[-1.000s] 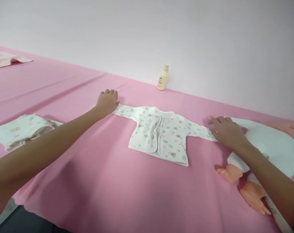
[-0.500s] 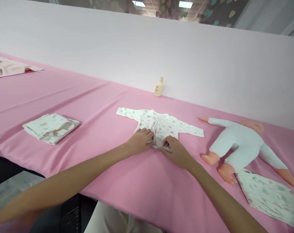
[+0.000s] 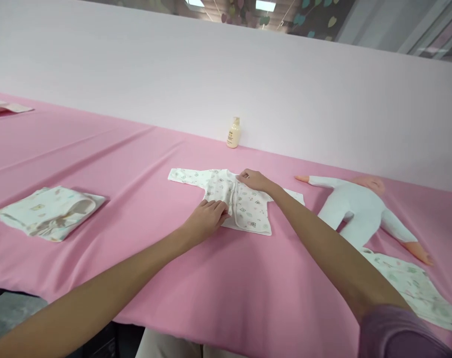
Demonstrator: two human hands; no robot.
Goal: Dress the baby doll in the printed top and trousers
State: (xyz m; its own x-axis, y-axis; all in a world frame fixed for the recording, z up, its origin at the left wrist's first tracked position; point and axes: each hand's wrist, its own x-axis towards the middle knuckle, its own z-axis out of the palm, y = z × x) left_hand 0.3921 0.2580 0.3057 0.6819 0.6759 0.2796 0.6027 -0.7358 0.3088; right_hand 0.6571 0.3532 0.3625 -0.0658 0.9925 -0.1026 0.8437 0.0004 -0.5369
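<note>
A small white printed baby shirt point(image 3: 248, 206) lies face up with its sleeves spread out on the pink cloth. My left hand point(image 3: 211, 216) is closed at the lower left front of the shirt, its fingertips curled onto the fabric. At the neckline my right hand point(image 3: 254, 180) pinches the upper right front edge. My right forearm crosses over the shirt's right sleeve and hides part of it. The two front panels meet near the middle, and the bottom hem lies flat on the right side.
A folded printed garment point(image 3: 50, 211) lies to the left. To the right, a baby doll point(image 3: 354, 204) in white lies beside another printed garment point(image 3: 408, 283). A cream bottle point(image 3: 233, 133) stands against the white wall point(image 3: 136, 69). Pink fabric point(image 3: 10, 108) shows at the far left.
My right hand has moved up from the bottom hem to the neckline. My left hand stays at the lower left front. The view has shifted slightly to the right.
</note>
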